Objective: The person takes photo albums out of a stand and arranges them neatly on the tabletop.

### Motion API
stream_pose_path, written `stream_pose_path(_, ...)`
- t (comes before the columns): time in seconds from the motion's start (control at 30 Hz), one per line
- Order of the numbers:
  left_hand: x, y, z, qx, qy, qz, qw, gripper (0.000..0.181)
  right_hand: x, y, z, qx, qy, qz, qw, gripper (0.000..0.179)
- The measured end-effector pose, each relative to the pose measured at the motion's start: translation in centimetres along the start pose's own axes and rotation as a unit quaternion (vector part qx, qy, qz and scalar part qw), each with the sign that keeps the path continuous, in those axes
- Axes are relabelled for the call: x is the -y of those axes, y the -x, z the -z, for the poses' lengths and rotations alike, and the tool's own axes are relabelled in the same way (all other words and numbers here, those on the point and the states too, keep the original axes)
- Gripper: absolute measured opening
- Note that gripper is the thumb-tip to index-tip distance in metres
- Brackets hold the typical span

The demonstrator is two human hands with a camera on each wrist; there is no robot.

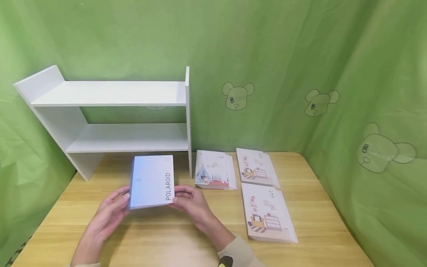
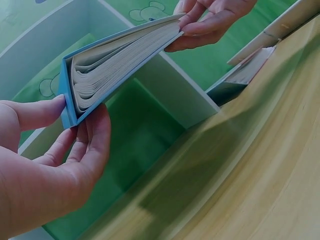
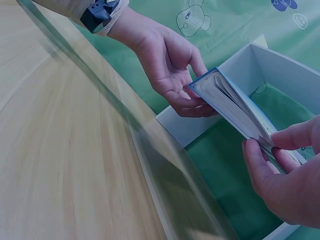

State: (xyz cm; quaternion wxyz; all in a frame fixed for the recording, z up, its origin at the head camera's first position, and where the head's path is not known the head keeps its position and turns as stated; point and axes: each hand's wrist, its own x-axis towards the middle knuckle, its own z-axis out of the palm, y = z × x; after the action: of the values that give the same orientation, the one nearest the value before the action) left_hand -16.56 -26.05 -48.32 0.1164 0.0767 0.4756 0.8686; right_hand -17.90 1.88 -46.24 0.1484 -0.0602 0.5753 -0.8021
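Note:
A blue-and-white photo album (image 1: 151, 181) marked POLAROID is held up above the table, in front of the white shelf. At its left side, my left hand (image 1: 108, 213) pinches the spine between thumb and fingers. My right hand (image 1: 193, 205) grips the lower right corner, thumb on top of the cover. The left wrist view shows the album's thick stack of page edges (image 2: 125, 62) between two stiff blue covers. In the right wrist view the same album (image 3: 235, 107) tilts between both hands, covers nearly closed.
A white two-tier shelf (image 1: 110, 92) stands at the back left against a green curtain (image 1: 273, 44). On the wooden table (image 1: 320, 230), to the right, lie three illustrated albums: one with a tent (image 1: 215, 170), two with an armchair (image 1: 255, 167).

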Motion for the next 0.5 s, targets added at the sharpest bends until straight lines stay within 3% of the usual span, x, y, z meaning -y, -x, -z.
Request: stream_pose_path(0.5, 1.0, -0.4, -0.5, 0.017, -0.005, 0.021, 0.9996, 0.033, -0.2, 1.0, 1.3, -0.004, 0.01, 0.0, 0.9999, 0.037)
